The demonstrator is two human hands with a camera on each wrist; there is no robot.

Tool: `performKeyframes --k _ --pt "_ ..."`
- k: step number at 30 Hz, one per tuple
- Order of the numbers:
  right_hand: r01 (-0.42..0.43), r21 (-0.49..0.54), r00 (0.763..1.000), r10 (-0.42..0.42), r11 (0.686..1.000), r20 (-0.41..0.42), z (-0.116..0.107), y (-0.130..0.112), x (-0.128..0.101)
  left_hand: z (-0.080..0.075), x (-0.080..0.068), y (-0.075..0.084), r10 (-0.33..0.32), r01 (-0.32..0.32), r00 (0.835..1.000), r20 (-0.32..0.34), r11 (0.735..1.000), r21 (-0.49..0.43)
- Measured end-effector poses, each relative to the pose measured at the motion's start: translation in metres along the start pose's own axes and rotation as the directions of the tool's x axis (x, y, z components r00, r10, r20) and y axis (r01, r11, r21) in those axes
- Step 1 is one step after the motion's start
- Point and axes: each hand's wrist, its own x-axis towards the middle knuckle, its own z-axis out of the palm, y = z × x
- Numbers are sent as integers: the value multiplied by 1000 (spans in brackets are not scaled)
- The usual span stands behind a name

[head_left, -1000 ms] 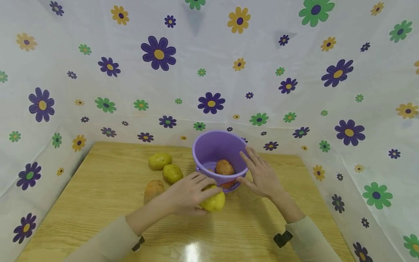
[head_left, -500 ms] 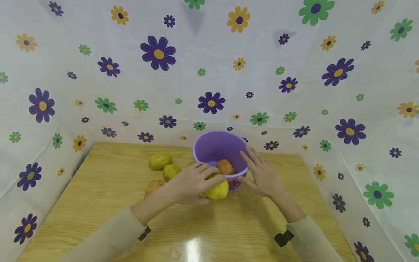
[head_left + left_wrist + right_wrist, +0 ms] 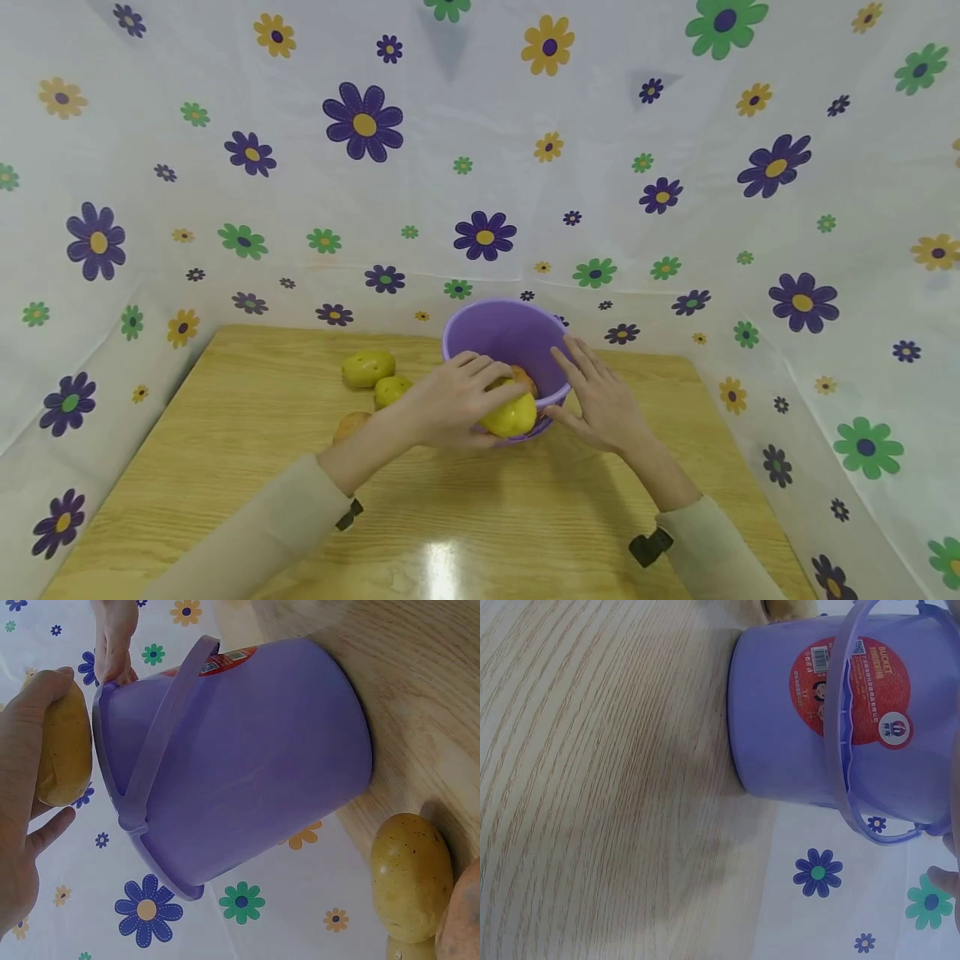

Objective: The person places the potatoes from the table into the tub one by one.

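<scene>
The left hand (image 3: 450, 404) grasps a potato (image 3: 512, 414) at the bucket (image 3: 501, 333) rim, the flat, released right hand (image 3: 600, 400) steadying the wall; a rim strike could tip the bucket.

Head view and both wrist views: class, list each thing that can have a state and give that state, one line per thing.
purple bucket, upright on the table, handle down, a brown potato inside.
yellow potato, lifted at the bucket's rim.
left hand, grips the yellow potato.
right hand, fingers straight, against the bucket's side.
three potatoes, lying on the table.
</scene>
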Motion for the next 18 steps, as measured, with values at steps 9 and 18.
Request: performKeyframes --k 9,18 --pt "3 -5 1000 -3 1000 -7 0 -1 0 2 9 -9 -15 15 1000 20 1000 3" --pt "7 -9 1000 -7 1000 -17 1 0 1 4 16 -21 -34 34 999 8 999 -6"
